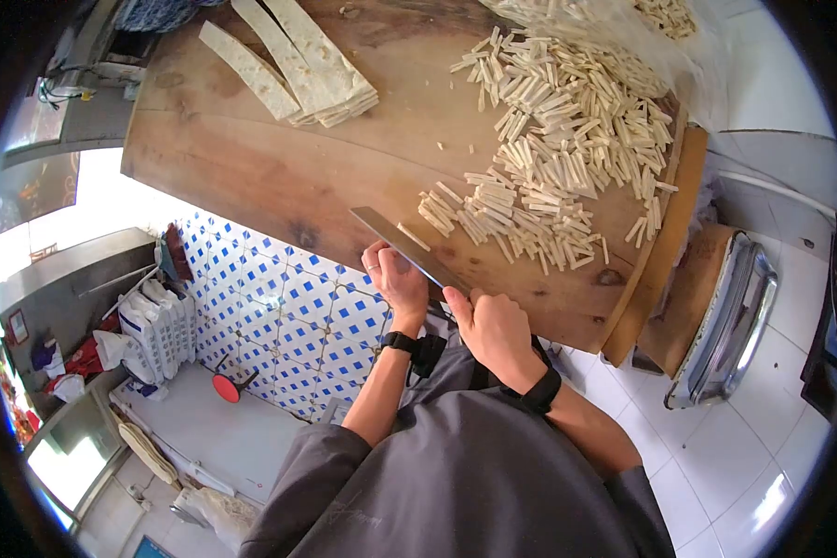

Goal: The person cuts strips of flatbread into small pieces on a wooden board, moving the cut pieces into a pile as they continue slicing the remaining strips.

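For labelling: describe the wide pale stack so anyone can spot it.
Far across the wooden table, left of the stick pile, lie long narrow strips and the stack. The stack is rightmost, layered at its near end and clearly wider than the strips.

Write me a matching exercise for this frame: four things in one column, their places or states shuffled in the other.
1. knife
2. heap of short strips
3. long flat pieces
4. left hand

A. stacked near the far left of the wooden surface
B. gripped in the right hand
C. beside the blade, ring on a finger
D. toward the right of the wooden surface

Pairs: 1-B, 2-D, 3-A, 4-C
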Available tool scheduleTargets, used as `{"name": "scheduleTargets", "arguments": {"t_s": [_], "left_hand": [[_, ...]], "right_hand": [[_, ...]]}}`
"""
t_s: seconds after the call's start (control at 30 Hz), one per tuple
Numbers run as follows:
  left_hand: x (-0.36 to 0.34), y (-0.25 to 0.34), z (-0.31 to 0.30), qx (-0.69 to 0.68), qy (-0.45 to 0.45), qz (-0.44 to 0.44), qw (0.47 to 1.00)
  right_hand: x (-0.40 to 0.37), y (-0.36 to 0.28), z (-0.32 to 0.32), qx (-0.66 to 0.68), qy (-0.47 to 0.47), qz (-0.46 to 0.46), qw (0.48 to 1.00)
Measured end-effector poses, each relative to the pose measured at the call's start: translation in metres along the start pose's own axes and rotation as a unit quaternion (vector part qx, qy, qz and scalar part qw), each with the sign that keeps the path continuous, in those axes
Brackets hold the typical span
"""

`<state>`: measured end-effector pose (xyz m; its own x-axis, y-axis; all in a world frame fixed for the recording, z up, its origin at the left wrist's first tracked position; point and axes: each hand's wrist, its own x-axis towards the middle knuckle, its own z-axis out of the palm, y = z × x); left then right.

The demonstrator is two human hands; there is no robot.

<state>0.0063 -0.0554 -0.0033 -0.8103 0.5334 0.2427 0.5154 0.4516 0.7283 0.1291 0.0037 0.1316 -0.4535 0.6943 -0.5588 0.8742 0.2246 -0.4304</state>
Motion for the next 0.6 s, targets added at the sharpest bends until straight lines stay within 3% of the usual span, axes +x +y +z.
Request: {"name": "scheduleTargets", "arguments": {"t_s": [0.27, 0.37, 0.6], "left_hand": [[-0.001, -0.002, -0.001, -0.005, -0.01, -0.016, 1.0], [-0.002, -0.003, -0.001, -0.006, -0.008, -0.007, 1.0], [-0.003, -0.006, 0.001, -0.022, 0.009, 0.011, 1.0]], "right_hand": [[-0.003, 0.0, -0.003, -0.002, -0.025, -0.006, 1.0], [-0.006, 0.002, 0.0, -0.028, 0.01, -0.018, 0.999], [-0.011, -0.006, -0.017, -0.017, -0.051, 0.028, 0.998]]}}
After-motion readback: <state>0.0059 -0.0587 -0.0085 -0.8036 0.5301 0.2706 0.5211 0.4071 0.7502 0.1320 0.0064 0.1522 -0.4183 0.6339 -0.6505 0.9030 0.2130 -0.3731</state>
